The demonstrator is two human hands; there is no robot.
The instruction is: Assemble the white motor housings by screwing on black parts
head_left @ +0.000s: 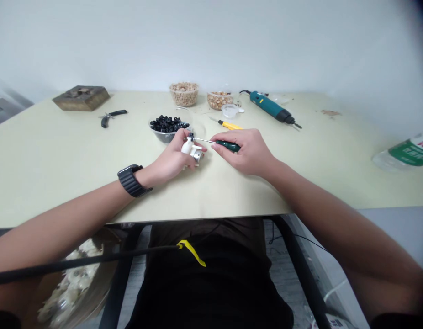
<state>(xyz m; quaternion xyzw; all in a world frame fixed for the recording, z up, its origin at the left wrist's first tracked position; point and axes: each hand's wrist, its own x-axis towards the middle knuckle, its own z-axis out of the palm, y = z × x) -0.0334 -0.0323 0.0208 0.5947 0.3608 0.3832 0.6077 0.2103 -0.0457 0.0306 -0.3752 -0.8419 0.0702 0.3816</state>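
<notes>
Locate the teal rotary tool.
Head view: the teal rotary tool lies far back on the table, right of centre, beside the small clear cup.

1. Pale table [60,151] fills the view.
2. Far left: wooden block [81,97], then pliers [112,116].
3. Centre: bowl of black beads [168,127], tub of tan bits [184,93], second tub [219,99], yellow knife [228,124].
4. Right: teal rotary tool [271,107], and a bottle [403,155] on its side.

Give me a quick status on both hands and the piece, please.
Left hand gripping small white holder. Right hand holding green-handled tool, tip at the holder's top. Bowl of black beads close behind.
</notes>
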